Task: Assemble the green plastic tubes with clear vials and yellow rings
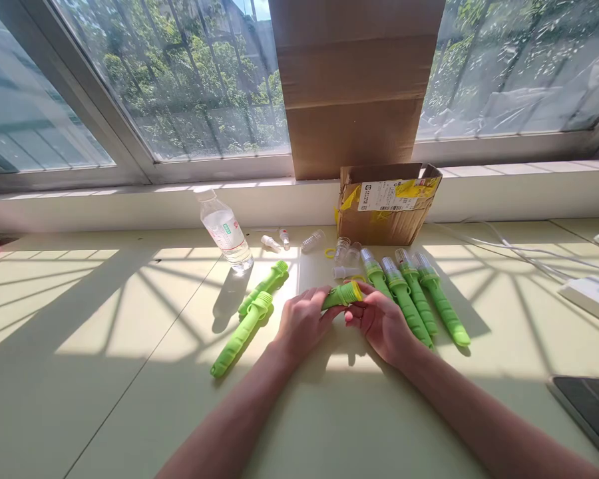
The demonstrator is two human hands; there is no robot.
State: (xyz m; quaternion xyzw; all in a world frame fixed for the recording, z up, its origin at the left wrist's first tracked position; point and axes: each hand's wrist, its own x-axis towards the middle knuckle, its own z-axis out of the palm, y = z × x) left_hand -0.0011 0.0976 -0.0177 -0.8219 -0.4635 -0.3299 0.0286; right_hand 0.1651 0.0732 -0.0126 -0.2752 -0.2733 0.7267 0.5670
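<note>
A green ribbed plastic handle [335, 297] lies across my left hand [302, 319], whose fingers are wrapped round it. At its right end sits a yellow ring [357, 291], pinched at the rim by the fingertips of my right hand [387, 326]. Two similar handles, one nearer [240, 336] and one behind [263, 287], rest on the table to the left, their threaded necks uncapped. To the right lie several green handles with clear caps [408, 299]. Beyond my hands are loose clear caps [343, 249], a white cylindrical part [346, 273] and a loose yellow ring [329, 253].
A water bottle [225, 229] stands tilted-looking at the back left, near two small white pieces [271, 243]. An opened cardboard box [384, 223] is against the sill. On the right are white cables [519, 249], a power strip [592, 299] and a phone [589, 412].
</note>
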